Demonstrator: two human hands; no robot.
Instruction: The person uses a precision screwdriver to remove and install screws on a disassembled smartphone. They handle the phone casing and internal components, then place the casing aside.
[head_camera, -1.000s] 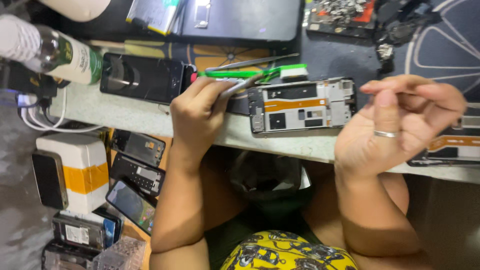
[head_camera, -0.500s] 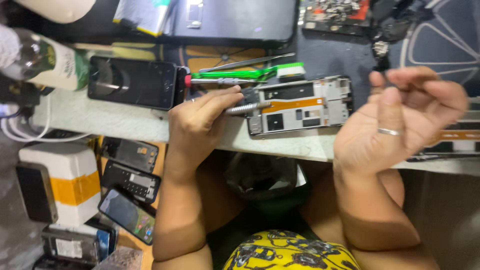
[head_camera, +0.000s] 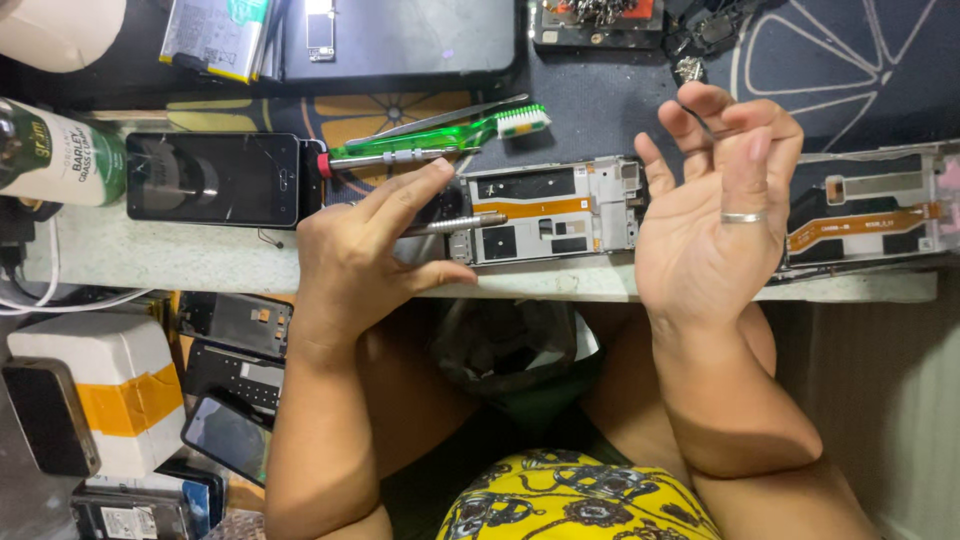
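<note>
your right hand (head_camera: 725, 215) has turned palm-up since a second ago, fingers still pinched on something too small to tell. your left hand (head_camera: 365, 255) has slid the screwdriver (head_camera: 455, 224) onto the open phone (head_camera: 550, 210), which lies at the bench (head_camera: 200, 258) edge, so work on it has begun.

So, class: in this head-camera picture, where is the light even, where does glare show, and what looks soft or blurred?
Head view: even, soft light over the bench; faint glare on the dark phone screen; the left hand, screwdriver and opened phone frame are sharp; the right hand is slightly soft at its fingers.
</note>
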